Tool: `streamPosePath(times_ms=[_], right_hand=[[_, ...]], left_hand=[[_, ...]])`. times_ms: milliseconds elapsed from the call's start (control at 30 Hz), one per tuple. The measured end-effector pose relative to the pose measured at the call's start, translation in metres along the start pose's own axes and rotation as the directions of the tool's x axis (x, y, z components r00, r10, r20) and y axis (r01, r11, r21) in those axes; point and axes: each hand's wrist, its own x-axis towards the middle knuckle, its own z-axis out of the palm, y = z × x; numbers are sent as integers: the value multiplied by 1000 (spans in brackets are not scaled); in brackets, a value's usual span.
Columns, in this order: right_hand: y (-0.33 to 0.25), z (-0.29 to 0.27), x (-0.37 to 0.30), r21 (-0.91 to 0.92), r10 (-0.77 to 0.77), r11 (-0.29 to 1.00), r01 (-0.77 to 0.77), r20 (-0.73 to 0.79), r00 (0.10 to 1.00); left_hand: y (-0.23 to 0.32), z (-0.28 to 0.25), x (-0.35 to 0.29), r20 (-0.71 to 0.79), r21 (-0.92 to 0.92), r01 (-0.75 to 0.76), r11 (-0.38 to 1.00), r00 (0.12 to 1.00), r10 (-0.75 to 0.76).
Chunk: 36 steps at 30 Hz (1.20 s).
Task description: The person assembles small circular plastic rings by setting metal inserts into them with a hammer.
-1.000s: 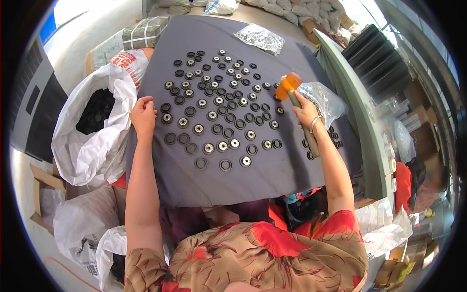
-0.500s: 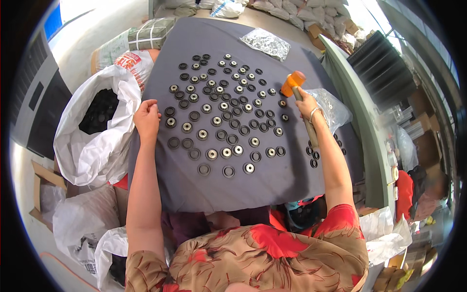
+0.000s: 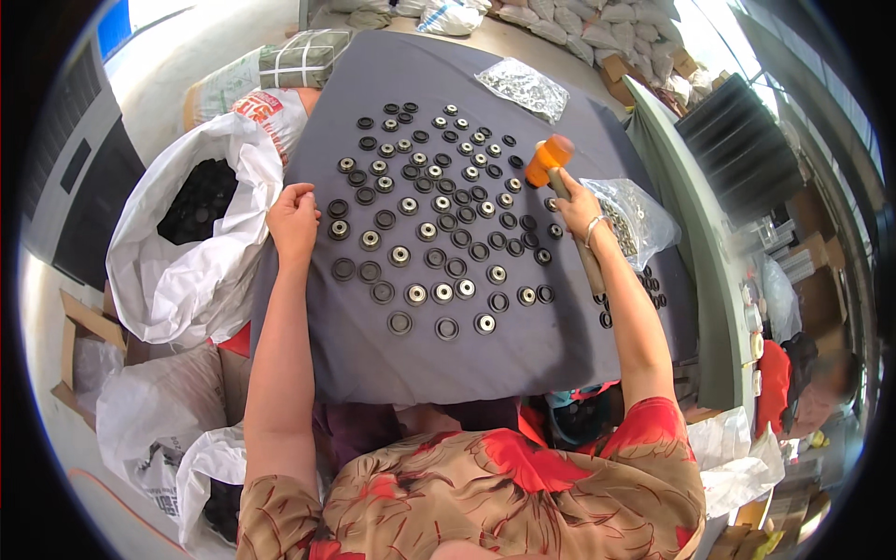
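My right hand [image 3: 580, 206] is closed around the wooden handle of a mallet [image 3: 549, 161] with an orange head. The head is at the right side of the scattered black rings [image 3: 446, 328], over or beside one of them; I cannot tell whether it touches. Several rings have a silvery metal bearing-like piece [image 3: 399, 256] in the middle, while others show only a dark centre. At the left edge of the grey cloth-covered table [image 3: 467, 369], my left hand [image 3: 295, 224] has its fingers curled. Whatever might be inside them is hidden.
A white sack [image 3: 140, 289] of black parts stands open at the left. Clear bags of small metal pieces lie at the table's far edge [image 3: 525, 89] and right side [image 3: 635, 224]. More black rings [image 3: 651, 285] sit near my right forearm.
My left hand has moved slightly right, its fingers curling in more. The mallet head has shifted a little left relative to the rings. The whole view has shifted slightly.
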Motion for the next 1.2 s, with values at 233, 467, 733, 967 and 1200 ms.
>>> streamPosePath(times_ms=[233, 467, 733, 967, 1200], right_hand=[[-22, 5, -37, -59, -377, 926, 373, -141, 915], [-27, 6, -38, 122, -44, 992, 38, 46, 998], [-30, 16, -68, -94, -174, 980, 176, 32, 984], [-57, -13, -89, 148, 39, 987, -61, 148, 988], [-50, 23, -104, -75, -196, 977, 199, 53, 979]], left_hand=[[7, 1, -2, -9, 0, -22, 1000, 1000, 22], [-3, -3, 0, -28, 1, 11, 1000, 1000, -11], [3, -1, 1, -39, 0, -25, 1000, 999, 25], [-2, -2, -1, -16, 81, 2, 997, 1000, -1], [0, 2, -2, -24, 12, -16, 1000, 1000, 16]])
